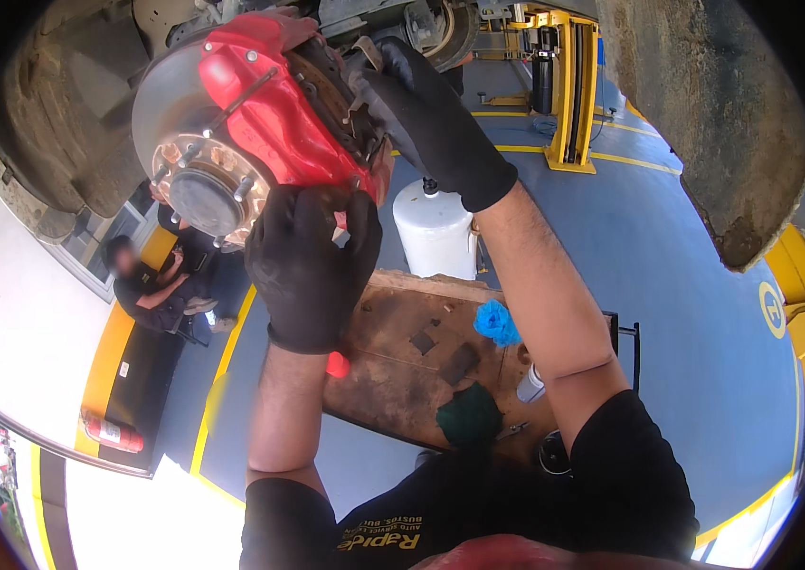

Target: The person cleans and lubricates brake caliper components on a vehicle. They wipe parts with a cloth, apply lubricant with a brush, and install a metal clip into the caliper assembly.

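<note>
A red brake caliper [274, 104] sits over the brake disc [163, 109] on a hub [205, 201] with bare wheel studs. My left hand [309, 271], in a black glove, is closed at the caliper's lower end. Its curled fingertips press together there, and what they pinch is hidden. Higher up on the right, my right hand [431, 128], gloved in black too, curls around a thin, brownish bent metal piece [370, 55] beside the caliper's open side. The hand hides most of that piece.
Below stands a worn brown work table [383, 332] with a blue crumpled cloth [496, 323], a dark green cloth [470, 415], dark flat pieces and a can [530, 385]. Behind it are a white tank [435, 228] and a yellow lift post [573, 95]. A person [151, 285] sits at left.
</note>
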Action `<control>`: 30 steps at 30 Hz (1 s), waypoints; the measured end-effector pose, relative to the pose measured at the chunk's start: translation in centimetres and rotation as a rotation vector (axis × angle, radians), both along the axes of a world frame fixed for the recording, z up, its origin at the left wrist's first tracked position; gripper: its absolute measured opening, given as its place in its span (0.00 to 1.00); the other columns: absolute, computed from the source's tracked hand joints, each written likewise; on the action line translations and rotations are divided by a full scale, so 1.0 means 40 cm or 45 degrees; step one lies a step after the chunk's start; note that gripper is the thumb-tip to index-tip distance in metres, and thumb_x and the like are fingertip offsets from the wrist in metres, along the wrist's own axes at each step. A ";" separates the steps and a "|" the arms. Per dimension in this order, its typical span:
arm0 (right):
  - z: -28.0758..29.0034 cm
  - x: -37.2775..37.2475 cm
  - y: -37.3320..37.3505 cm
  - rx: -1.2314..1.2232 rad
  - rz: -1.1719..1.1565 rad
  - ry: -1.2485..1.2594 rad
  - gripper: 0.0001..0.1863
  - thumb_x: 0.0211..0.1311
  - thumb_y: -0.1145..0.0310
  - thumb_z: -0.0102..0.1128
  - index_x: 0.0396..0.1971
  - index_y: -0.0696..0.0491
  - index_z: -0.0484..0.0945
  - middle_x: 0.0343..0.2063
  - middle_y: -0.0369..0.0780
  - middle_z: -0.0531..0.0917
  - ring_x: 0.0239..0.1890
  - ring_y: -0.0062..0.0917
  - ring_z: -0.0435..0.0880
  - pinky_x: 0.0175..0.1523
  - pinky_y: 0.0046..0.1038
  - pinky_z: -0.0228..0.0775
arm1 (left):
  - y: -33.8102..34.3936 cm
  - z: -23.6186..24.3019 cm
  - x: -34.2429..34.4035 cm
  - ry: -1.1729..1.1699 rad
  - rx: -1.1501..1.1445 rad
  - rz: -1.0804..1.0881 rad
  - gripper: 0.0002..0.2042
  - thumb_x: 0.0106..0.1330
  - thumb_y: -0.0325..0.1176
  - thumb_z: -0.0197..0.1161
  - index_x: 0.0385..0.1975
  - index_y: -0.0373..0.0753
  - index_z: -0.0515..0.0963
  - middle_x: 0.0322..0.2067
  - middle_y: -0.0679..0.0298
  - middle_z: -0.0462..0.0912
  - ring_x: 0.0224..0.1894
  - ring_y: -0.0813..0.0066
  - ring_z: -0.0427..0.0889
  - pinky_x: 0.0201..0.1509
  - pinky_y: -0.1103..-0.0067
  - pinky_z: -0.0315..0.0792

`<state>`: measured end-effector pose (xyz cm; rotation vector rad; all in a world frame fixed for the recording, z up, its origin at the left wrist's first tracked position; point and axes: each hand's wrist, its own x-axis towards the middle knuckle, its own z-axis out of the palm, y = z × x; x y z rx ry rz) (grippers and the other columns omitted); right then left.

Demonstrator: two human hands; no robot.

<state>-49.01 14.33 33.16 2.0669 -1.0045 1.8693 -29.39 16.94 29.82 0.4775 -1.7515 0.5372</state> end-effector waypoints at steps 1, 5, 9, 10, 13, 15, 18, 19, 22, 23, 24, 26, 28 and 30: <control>-0.004 -0.006 -0.002 -0.142 -0.148 0.135 0.13 0.76 0.67 0.57 0.55 0.54 0.75 0.47 0.39 0.80 0.48 0.26 0.80 0.55 0.27 0.73 | 0.001 0.007 -0.005 -0.009 -0.024 -0.020 0.12 0.55 0.33 0.79 0.25 0.43 0.79 0.23 0.65 0.78 0.23 0.69 0.81 0.26 0.73 0.73; 0.009 -0.001 -0.037 0.063 0.153 -0.160 0.14 0.72 0.66 0.61 0.53 0.55 0.77 0.44 0.42 0.84 0.43 0.31 0.84 0.49 0.28 0.77 | -0.006 -0.004 0.005 -0.082 -0.013 0.051 0.11 0.57 0.33 0.76 0.24 0.44 0.76 0.24 0.63 0.74 0.23 0.62 0.79 0.27 0.68 0.72; -0.021 0.028 -0.083 0.192 0.662 -0.831 0.20 0.78 0.55 0.55 0.58 0.54 0.74 0.46 0.37 0.79 0.42 0.22 0.78 0.48 0.28 0.73 | -0.019 -0.002 0.026 -0.067 -0.021 -0.010 0.11 0.58 0.35 0.75 0.25 0.44 0.76 0.24 0.64 0.74 0.24 0.62 0.80 0.27 0.68 0.73; -0.022 0.034 -0.067 0.231 0.527 -0.761 0.20 0.77 0.56 0.56 0.58 0.53 0.73 0.45 0.36 0.80 0.42 0.22 0.79 0.48 0.27 0.73 | -0.023 -0.004 0.029 -0.088 -0.046 0.001 0.11 0.59 0.37 0.75 0.25 0.44 0.76 0.25 0.63 0.74 0.25 0.61 0.81 0.28 0.67 0.74; -0.019 0.012 -0.078 0.167 0.808 -0.778 0.21 0.75 0.58 0.59 0.58 0.56 0.72 0.42 0.38 0.82 0.40 0.23 0.81 0.47 0.26 0.74 | -0.038 -0.013 0.023 -0.049 0.005 -0.138 0.12 0.59 0.38 0.74 0.26 0.42 0.76 0.25 0.61 0.74 0.23 0.62 0.81 0.26 0.68 0.73; -0.043 -0.024 -0.061 0.022 0.030 -0.233 0.15 0.76 0.68 0.58 0.57 0.56 0.76 0.53 0.38 0.82 0.50 0.27 0.83 0.56 0.26 0.73 | -0.049 -0.028 0.021 -0.002 0.009 -0.213 0.12 0.58 0.37 0.74 0.26 0.42 0.76 0.25 0.61 0.73 0.24 0.61 0.80 0.27 0.67 0.73; -0.045 -0.028 -0.055 0.171 0.523 -0.662 0.17 0.76 0.67 0.57 0.59 0.57 0.76 0.53 0.38 0.82 0.50 0.23 0.82 0.56 0.25 0.73 | -0.036 -0.020 0.027 0.019 0.000 -0.164 0.11 0.55 0.34 0.79 0.26 0.43 0.80 0.25 0.65 0.80 0.24 0.68 0.84 0.27 0.73 0.76; -0.055 -0.015 -0.043 0.131 0.526 -0.613 0.17 0.76 0.68 0.56 0.60 0.56 0.75 0.53 0.38 0.82 0.50 0.22 0.82 0.56 0.25 0.73 | -0.040 -0.027 0.028 0.041 -0.006 -0.177 0.11 0.55 0.33 0.79 0.25 0.43 0.79 0.24 0.65 0.79 0.23 0.68 0.83 0.26 0.73 0.75; -0.069 0.042 -0.019 -0.104 0.842 -0.649 0.17 0.71 0.70 0.61 0.57 0.58 0.77 0.45 0.37 0.86 0.44 0.17 0.82 0.51 0.22 0.74 | -0.049 -0.031 0.030 0.065 -0.018 -0.196 0.11 0.55 0.33 0.79 0.24 0.45 0.79 0.23 0.66 0.78 0.22 0.68 0.82 0.25 0.73 0.73; -0.080 0.024 -0.023 -0.095 0.941 -0.600 0.18 0.71 0.71 0.60 0.57 0.59 0.76 0.47 0.39 0.85 0.45 0.20 0.83 0.53 0.23 0.74 | -0.043 -0.028 0.028 0.063 -0.010 -0.189 0.11 0.55 0.34 0.79 0.24 0.45 0.79 0.23 0.66 0.78 0.22 0.68 0.81 0.25 0.73 0.73; -0.093 0.005 -0.022 -0.081 1.047 -0.553 0.18 0.71 0.71 0.60 0.58 0.60 0.76 0.49 0.41 0.85 0.47 0.22 0.83 0.55 0.25 0.75 | -0.037 -0.028 0.030 0.060 0.001 -0.174 0.11 0.55 0.34 0.79 0.24 0.45 0.79 0.23 0.66 0.78 0.22 0.68 0.81 0.25 0.73 0.72; -0.113 -0.003 -0.016 -0.190 1.016 -0.494 0.19 0.70 0.73 0.58 0.58 0.62 0.75 0.53 0.46 0.83 0.51 0.27 0.84 0.58 0.29 0.76 | -0.031 -0.038 0.028 0.086 0.044 -0.191 0.10 0.55 0.34 0.75 0.25 0.43 0.78 0.25 0.64 0.74 0.26 0.64 0.80 0.29 0.69 0.73; -0.111 0.058 0.027 -0.425 0.751 -0.472 0.19 0.70 0.75 0.57 0.59 0.63 0.74 0.56 0.49 0.81 0.54 0.33 0.84 0.61 0.34 0.76 | -0.033 -0.041 0.023 0.098 0.024 -0.182 0.09 0.56 0.35 0.74 0.26 0.44 0.78 0.26 0.64 0.74 0.27 0.64 0.80 0.30 0.69 0.73; -0.109 0.025 0.066 -0.465 0.705 -0.505 0.21 0.72 0.74 0.55 0.61 0.67 0.71 0.55 0.50 0.80 0.55 0.32 0.83 0.62 0.37 0.76 | -0.042 -0.041 0.012 0.087 -0.049 -0.157 0.09 0.55 0.35 0.78 0.26 0.46 0.81 0.25 0.66 0.77 0.25 0.66 0.81 0.28 0.71 0.73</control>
